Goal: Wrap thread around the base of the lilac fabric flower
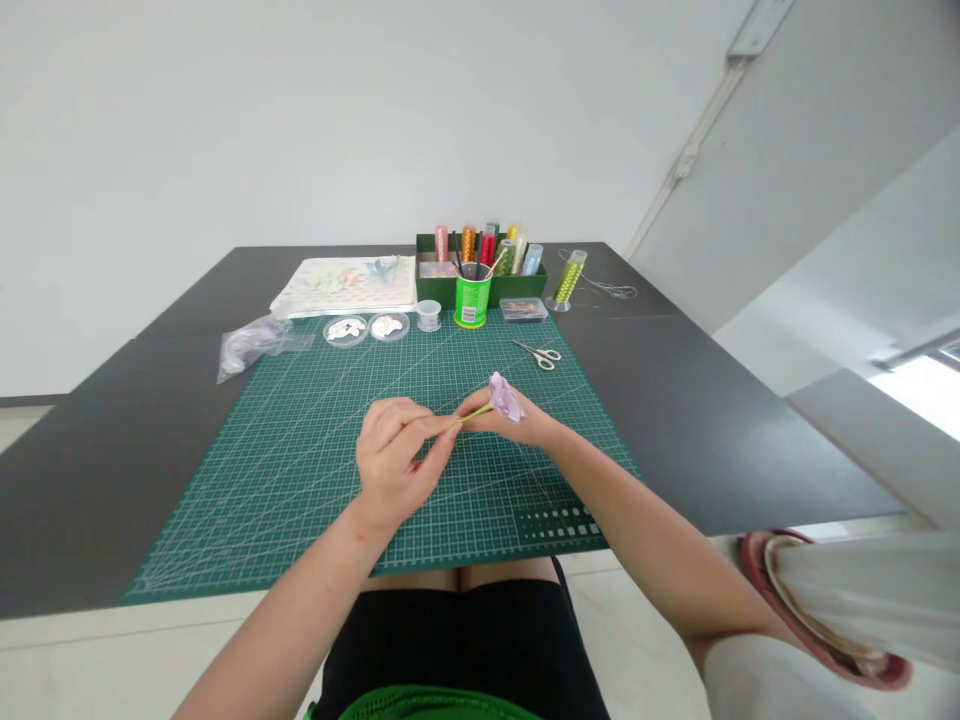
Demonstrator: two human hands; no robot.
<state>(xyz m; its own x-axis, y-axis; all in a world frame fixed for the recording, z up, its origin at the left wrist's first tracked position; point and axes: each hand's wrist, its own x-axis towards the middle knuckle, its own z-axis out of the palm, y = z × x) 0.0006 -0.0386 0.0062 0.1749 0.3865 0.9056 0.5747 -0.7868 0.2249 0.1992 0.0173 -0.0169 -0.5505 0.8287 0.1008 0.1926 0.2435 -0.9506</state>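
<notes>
Above the green cutting mat [300, 480], a small pale purple artificial flower [506, 398] on a thin green stem tilts up to the right. My left hand [401, 450] is closed, with thumb and forefinger pinching the stem's lower end. From the other side my right hand [517, 415] reaches in, its fingers closed at the same stretch of stem, so the fingertips of both hands meet there. The blossom hides part of my right hand. White-handled scissors [544, 358] lie on the mat beyond my right hand.
Along the mat's far edge stand a green tin of tools [472, 303], a dark green box [435, 290] of thread spools, two dishes of white pieces [345, 330], and a clear case [523, 310]. A green spool [570, 280] stands right; a plastic bag [255, 345] lies left.
</notes>
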